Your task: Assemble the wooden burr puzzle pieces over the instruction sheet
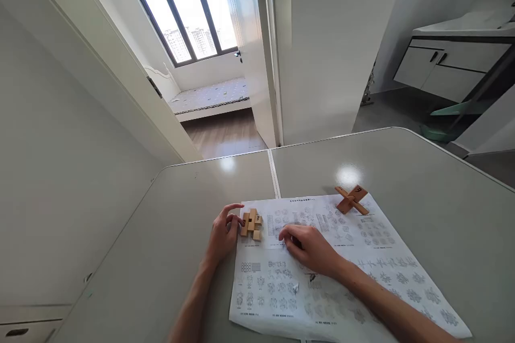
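A small wooden block puzzle [251, 223] made of interlocked pale bars sits at the upper left corner of a printed instruction sheet [341, 278]. My left hand [224, 233] rests beside it on the left, fingers curled, with fingertips touching the puzzle's left side. My right hand [309, 249] lies palm down on the sheet just right of the puzzle, fingers bent and holding nothing I can see. A second wooden piece [351, 199], cross-shaped and more orange, lies at the sheet's upper right corner, away from both hands.
The sheet lies on a grey table [422, 182] with a seam [274, 174] down the middle. Beyond the table an open doorway [225, 128] leads to a room with a window [187, 8]. A cabinet [446, 67] stands at the far right.
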Available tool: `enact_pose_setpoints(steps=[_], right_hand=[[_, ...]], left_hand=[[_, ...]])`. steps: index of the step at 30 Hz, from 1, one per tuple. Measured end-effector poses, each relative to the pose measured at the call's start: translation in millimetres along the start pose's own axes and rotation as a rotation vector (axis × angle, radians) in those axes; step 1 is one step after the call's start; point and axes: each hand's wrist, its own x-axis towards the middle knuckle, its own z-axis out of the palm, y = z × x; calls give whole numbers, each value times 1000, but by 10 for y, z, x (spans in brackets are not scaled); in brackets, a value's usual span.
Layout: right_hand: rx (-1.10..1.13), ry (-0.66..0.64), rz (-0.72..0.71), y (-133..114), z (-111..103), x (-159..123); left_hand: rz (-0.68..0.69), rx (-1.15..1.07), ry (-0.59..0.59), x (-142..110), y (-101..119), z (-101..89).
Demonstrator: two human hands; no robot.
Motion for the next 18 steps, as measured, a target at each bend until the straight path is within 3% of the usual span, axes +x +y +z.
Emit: enact_pose_setpoints(steps=[8, 14, 18], right_hand=[[5, -4, 4, 14, 3, -1], [9, -3, 10, 40, 16, 6], [4, -5, 12, 46, 18, 1]], left_hand=[[132, 50, -59, -20, -24, 0], [210, 233, -227, -29, -34, 30], [213, 297, -218, -38, -60, 64]])
